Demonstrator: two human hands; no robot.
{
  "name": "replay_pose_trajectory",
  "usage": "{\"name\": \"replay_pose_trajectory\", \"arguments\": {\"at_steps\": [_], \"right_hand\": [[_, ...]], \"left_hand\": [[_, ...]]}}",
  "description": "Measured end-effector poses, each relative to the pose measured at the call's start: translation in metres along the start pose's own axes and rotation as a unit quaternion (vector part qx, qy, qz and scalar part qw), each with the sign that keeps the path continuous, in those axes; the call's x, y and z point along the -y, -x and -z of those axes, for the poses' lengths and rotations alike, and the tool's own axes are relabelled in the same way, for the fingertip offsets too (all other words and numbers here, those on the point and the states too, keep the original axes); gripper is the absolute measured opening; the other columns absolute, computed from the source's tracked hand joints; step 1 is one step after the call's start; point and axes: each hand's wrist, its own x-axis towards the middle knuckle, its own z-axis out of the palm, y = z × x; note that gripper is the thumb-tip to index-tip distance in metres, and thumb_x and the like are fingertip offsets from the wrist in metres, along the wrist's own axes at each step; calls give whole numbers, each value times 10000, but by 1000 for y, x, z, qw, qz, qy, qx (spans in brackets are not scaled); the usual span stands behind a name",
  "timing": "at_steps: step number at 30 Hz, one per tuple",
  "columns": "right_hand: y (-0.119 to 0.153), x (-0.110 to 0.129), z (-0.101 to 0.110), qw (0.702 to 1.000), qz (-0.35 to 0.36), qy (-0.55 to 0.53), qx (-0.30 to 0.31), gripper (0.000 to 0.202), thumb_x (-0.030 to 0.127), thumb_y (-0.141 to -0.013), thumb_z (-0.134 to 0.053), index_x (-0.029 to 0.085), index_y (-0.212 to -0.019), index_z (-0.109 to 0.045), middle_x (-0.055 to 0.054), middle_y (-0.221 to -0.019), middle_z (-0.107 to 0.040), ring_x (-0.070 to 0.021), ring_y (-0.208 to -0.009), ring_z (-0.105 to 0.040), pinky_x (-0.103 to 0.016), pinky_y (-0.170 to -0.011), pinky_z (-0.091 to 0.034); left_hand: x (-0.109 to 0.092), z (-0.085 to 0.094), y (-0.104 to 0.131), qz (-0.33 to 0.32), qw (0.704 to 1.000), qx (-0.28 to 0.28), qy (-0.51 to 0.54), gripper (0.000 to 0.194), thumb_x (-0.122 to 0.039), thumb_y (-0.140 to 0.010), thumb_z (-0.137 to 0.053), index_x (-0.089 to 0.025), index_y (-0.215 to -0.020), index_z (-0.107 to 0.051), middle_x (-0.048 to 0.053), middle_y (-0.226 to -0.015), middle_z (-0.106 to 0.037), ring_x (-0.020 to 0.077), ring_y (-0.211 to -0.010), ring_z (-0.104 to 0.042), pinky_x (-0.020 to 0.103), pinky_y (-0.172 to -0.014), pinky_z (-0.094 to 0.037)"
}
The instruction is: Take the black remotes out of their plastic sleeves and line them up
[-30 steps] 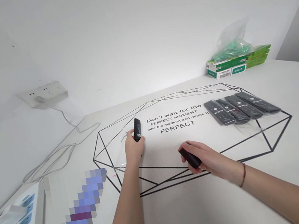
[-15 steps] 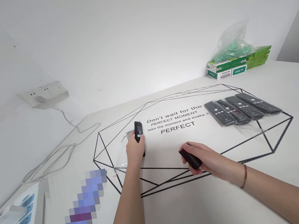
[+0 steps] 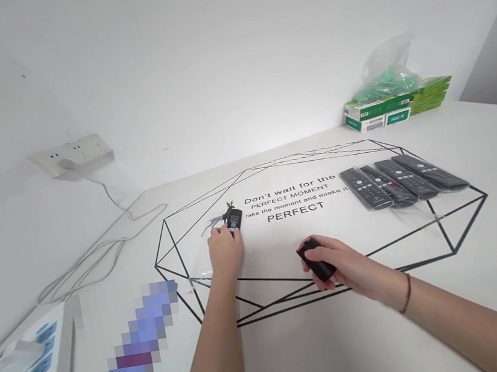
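Observation:
My left hand [image 3: 225,251] is closed round a black remote [image 3: 234,218], whose labelled far end shows beyond the fingers, low over the printed deer. In my right hand [image 3: 328,258] is a small black cover-like piece [image 3: 320,263], held over the front part of the printed frame with the thumb on top of it. Between the hands there is a gap. Several dark remotes in clear plastic [image 3: 366,189] lie side by side on the right of the white table [image 3: 285,356].
Green and white boxes [image 3: 377,106] with a clear bag [image 3: 387,79] on them stand at the back right. At the left are a power strip [image 3: 52,361], loose cables [image 3: 87,268] and a blurred bluish patch [image 3: 143,341]. A socket [image 3: 82,150] is on the wall.
The remote in my left hand has tilted to the right and its far end has dropped slightly, uncovering more of the printed deer. My right thumb has shifted onto the black piece.

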Motion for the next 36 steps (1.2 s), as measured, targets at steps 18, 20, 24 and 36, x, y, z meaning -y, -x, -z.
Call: {"name": "replay_pose_trajectory", "arguments": {"at_steps": [18, 20, 24, 36], "right_hand": [[-1, -16, -3, 988, 61, 137, -28, 264, 207, -765, -545, 233, -1020, -482, 13, -807, -563, -170, -730, -617, -299, -604, -466], [0, -18, -8, 964, 110, 238, -47, 482, 237, -803, -549, 276, -1252, -379, 18, -812, -592, -144, -650, -560, -287, -586, -427], [-2, -22, -28, 925, 158, 344, -38, 505, 244, -840, -513, 319, -1314, -359, 10, -841, -616, -148, -657, -534, -294, -614, -414], [-70, -35, -89, 831, 247, 496, -54, 494, 413, -829, -568, 182, -1260, -497, -119, -1063, -618, -280, -1012, -547, -464, -905, -407]], "left_hand": [[-6, -2, 5, 9, 999, -43, -25, 394, -317, -868, -455, -192, -1195, -634, 165, -1163, -587, 333, -1064, -525, 409, -857, -438], [-8, 5, 5, 23, 997, -76, 1, 419, -366, -874, -438, -199, -1213, -618, 156, -1193, -582, 344, -1088, -505, 435, -854, -438], [-4, 28, 4, 49, 981, -155, 104, 385, -349, -868, -421, -204, -1139, -654, 125, -1136, -631, 325, -1066, -523, 444, -872, -431], [31, 56, -1, 83, 958, -193, 197, 337, -289, -834, -402, -195, -1013, -672, 84, -1032, -682, 251, -921, -599, 404, -913, -433]]}}
